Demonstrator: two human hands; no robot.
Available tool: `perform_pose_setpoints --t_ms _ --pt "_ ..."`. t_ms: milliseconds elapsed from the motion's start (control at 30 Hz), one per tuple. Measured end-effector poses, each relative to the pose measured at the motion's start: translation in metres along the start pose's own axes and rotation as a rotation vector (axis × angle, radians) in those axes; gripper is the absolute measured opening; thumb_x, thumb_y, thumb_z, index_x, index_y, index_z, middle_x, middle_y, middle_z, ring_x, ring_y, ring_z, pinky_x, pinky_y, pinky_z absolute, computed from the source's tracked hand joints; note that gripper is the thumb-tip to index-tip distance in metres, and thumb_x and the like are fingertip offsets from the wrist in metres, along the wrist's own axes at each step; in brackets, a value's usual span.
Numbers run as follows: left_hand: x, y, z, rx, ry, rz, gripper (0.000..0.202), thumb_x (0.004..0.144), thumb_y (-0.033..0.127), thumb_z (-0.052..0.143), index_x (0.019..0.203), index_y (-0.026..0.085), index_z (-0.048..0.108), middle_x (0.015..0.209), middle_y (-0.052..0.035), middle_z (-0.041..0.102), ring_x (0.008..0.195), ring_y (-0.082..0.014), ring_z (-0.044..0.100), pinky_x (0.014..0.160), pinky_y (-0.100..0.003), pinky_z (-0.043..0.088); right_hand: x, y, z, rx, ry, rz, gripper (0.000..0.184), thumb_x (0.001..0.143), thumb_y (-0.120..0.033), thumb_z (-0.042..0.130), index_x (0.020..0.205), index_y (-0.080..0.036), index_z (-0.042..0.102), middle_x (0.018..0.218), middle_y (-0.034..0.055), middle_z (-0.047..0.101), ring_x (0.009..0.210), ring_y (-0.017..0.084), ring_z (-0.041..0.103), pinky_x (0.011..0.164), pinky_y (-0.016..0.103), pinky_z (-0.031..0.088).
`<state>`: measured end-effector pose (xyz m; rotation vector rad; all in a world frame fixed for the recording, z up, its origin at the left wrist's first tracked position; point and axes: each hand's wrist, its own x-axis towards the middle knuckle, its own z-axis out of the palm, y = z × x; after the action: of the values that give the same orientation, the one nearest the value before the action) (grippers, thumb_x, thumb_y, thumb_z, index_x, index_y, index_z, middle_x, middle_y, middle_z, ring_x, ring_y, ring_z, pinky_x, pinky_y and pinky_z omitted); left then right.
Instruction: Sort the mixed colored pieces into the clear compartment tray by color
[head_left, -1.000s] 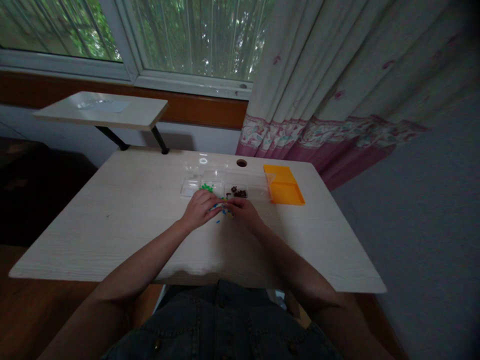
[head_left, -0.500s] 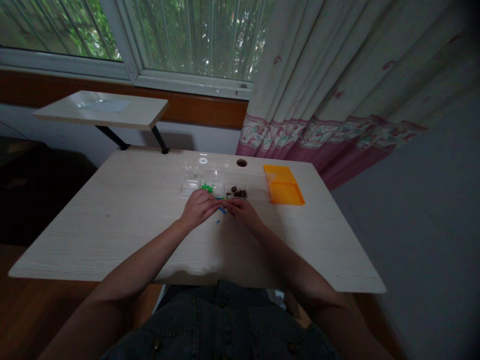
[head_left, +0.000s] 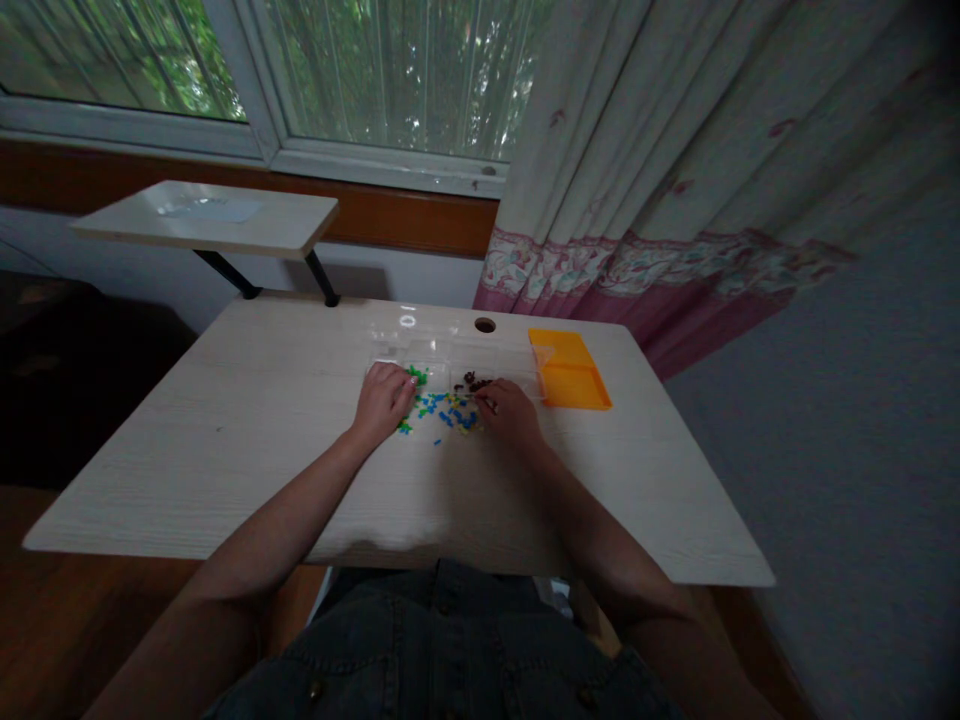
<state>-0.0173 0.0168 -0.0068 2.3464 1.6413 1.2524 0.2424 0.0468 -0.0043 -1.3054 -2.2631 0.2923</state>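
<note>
My left hand (head_left: 384,396) is over the left part of a clear plastic compartment box (head_left: 442,372), fingers curled together beside the small green pieces (head_left: 417,375). Anything between those fingertips is too small to make out. To the right, my right hand (head_left: 511,414) is closed in a pinch at the box's front edge, close to the dark brown pieces (head_left: 480,384) in another compartment. What it pinches, if anything, I cannot make out. Between both hands, a loose pile of small blue, yellow and green pieces (head_left: 454,412) lies on the table in front of the box.
The box's clear lid (head_left: 420,328) stretches behind the compartments. An orange two-part tray (head_left: 574,385) lies right of the box on the pale wooden table (head_left: 247,440). A round hole (head_left: 485,325) sits near the back edge, and a raised shelf (head_left: 217,225) stands back left.
My hands were together above the loose pile. They have parted, the left toward the green pieces and the right toward the brown ones, uncovering the pile.
</note>
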Motion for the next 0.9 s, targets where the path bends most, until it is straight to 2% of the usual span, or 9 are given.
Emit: perform_pose_setpoints --t_ms 133,367,467,633,900 --pt "0.000 -0.003 0.002 0.063 -0.007 -0.027 0.032 0.100 0.034 0.037 0.083 0.020 0.059 0.086 -0.0072 0.060 0.089 -0.0229 0.051 0.088 -0.041 0.041 -0.001 -0.004 0.004 -0.093 -0.029 -0.067 0.016 0.092 -0.024 0.055 0.094 -0.020 0.071 0.095 0.0075 0.066 0.094 0.021 0.056 0.086 0.031 0.044" --pt "0.000 -0.005 0.005 0.114 -0.020 -0.059 0.031 0.100 0.034 0.036 0.085 0.020 0.058 0.088 -0.0079 0.058 0.091 -0.0241 0.051 0.089 -0.042 0.040 -0.004 -0.018 0.007 -0.216 -0.134 -0.140 0.025 0.095 -0.026 0.051 0.112 -0.020 0.069 0.101 0.0098 0.062 0.097 0.021 0.053 0.089 0.031 0.042" --pt "0.000 -0.006 0.006 0.102 -0.026 -0.078 0.025 0.098 0.035 0.042 0.090 0.020 0.060 0.092 -0.0077 0.059 0.094 -0.0243 0.051 0.091 -0.042 0.040 -0.005 -0.021 0.005 -0.250 -0.151 -0.136 0.025 0.095 -0.026 0.050 0.110 -0.021 0.069 0.099 0.0093 0.061 0.095 0.021 0.052 0.087 0.031 0.041" --pt "-0.001 -0.008 0.007 0.062 -0.014 -0.080 0.018 0.094 0.034 0.052 0.094 0.020 0.063 0.096 -0.0080 0.061 0.098 -0.0252 0.052 0.092 -0.042 0.041 -0.004 -0.021 0.000 -0.216 -0.104 -0.120 0.020 0.093 -0.022 0.052 0.100 -0.019 0.071 0.100 0.0094 0.062 0.099 0.022 0.052 0.090 0.031 0.041" --pt "-0.001 -0.009 0.007 0.042 0.005 -0.075 0.015 0.091 0.033 0.057 0.095 0.021 0.066 0.096 -0.0083 0.062 0.099 -0.0260 0.052 0.091 -0.043 0.041 -0.003 -0.019 0.003 -0.227 -0.139 -0.106 0.022 0.092 -0.020 0.053 0.107 -0.020 0.070 0.100 0.0092 0.062 0.098 0.021 0.053 0.089 0.031 0.041"
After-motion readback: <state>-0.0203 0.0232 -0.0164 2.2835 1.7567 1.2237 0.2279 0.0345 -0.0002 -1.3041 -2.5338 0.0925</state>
